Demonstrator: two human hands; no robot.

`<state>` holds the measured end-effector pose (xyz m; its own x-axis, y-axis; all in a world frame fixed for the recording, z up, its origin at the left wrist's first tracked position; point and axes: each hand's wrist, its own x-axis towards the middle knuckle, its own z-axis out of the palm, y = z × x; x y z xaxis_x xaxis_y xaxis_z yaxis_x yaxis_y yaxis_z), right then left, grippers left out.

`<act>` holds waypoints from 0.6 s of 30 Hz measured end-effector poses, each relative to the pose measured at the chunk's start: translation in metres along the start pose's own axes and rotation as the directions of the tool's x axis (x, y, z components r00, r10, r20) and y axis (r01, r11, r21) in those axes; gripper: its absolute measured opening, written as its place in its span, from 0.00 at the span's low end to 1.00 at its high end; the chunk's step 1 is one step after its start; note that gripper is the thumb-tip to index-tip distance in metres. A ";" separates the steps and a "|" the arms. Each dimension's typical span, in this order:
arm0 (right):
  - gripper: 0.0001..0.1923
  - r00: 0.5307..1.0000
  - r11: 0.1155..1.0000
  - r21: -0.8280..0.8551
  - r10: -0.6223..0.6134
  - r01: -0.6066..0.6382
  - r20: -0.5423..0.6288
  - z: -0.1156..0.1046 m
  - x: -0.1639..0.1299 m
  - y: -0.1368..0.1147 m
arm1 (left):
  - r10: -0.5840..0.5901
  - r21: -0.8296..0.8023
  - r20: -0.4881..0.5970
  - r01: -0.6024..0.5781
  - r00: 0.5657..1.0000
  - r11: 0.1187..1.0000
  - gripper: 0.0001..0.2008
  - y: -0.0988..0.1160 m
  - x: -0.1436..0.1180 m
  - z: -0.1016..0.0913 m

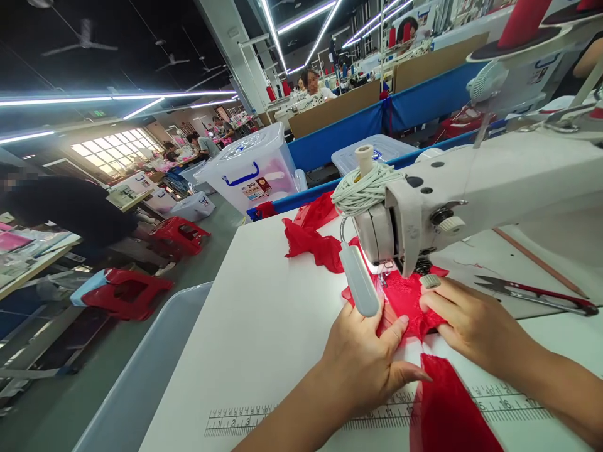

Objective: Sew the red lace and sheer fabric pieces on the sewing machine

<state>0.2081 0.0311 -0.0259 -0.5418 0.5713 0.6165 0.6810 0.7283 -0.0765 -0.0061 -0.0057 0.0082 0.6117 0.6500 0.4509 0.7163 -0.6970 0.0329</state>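
Note:
Red lace fabric (pixel 405 298) lies under the needle of a white sewing machine (pixel 509 169). My left hand (pixel 360 358) presses flat on its near left part, thumb stretched to the right and fingertips partly behind a grey lamp (pixel 358 276). On the other side, my right hand (pixel 475 320) pinches the fabric's right edge with curled fingers. A red strip (pixel 447 402) hangs from the near end toward the table's front edge. More red fabric (pixel 315 235) is bunched on the table behind the needle.
Thread snips (pixel 537 294) and a brown stick (pixel 539 260) lie right of the machine head. A printed ruler (pixel 240 419) runs along the white table (pixel 221 351). A grey bin (pixel 160 358) stands at the left edge, with a lidded clear box (pixel 257 169) beyond.

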 end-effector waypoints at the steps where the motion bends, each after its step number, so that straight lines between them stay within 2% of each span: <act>1: 0.15 1.000 1.000 0.007 0.000 0.000 -0.001 0.000 0.000 0.000 | 0.000 0.001 -0.001 0.000 1.000 1.000 0.41 -0.001 0.000 0.000; 11: 0.16 0.999 0.997 0.067 0.038 -0.039 0.014 0.001 0.001 0.000 | 0.020 0.076 -0.004 -0.020 1.000 0.997 0.38 -0.008 0.002 0.002; 18: 0.16 0.998 0.997 0.055 0.053 -0.054 0.025 0.003 0.003 0.001 | -0.009 0.134 0.040 0.004 0.999 0.991 0.36 -0.009 0.001 0.006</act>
<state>0.2057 0.0345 -0.0271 -0.5169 0.6184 0.5919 0.6813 0.7159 -0.1530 -0.0104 0.0030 0.0028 0.6179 0.6682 0.4143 0.7574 -0.6474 -0.0854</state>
